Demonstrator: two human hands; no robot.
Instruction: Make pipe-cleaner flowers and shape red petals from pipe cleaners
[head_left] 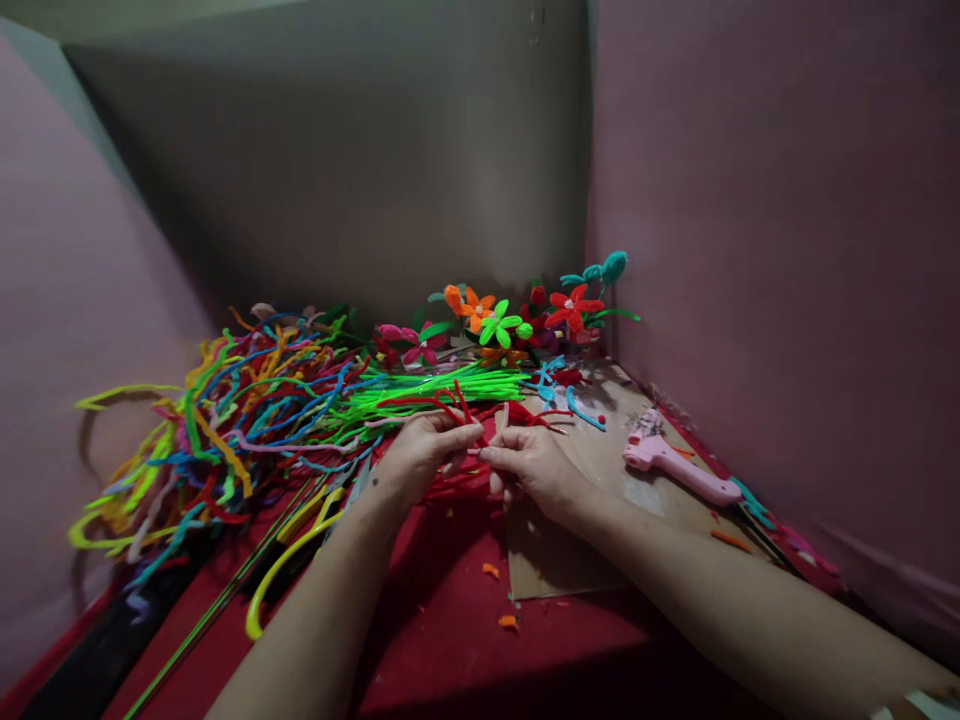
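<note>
Red pipe cleaners (463, 402) stick up from between my two hands, near the middle of the view. My left hand (425, 455) pinches them, with its thumb and fingers pressed together. Close beside it on the right, my right hand (534, 467) is closed in a pinch, its fingertips at a short pale pink piece. Which strand each fingertip grips is partly hidden. Behind my hands lies a bundle of bright green pipe cleaners (442, 385).
A tangled multicoloured pile of pipe cleaners (247, 400) is at left, yellow-handled scissors (304, 515) in front. A pink glue gun (679, 468) lies on cardboard (562, 565) at right. Finished fuzzy flowers (574, 308) stand at the back. Orange scraps (508, 622) lie on the red cloth (442, 650).
</note>
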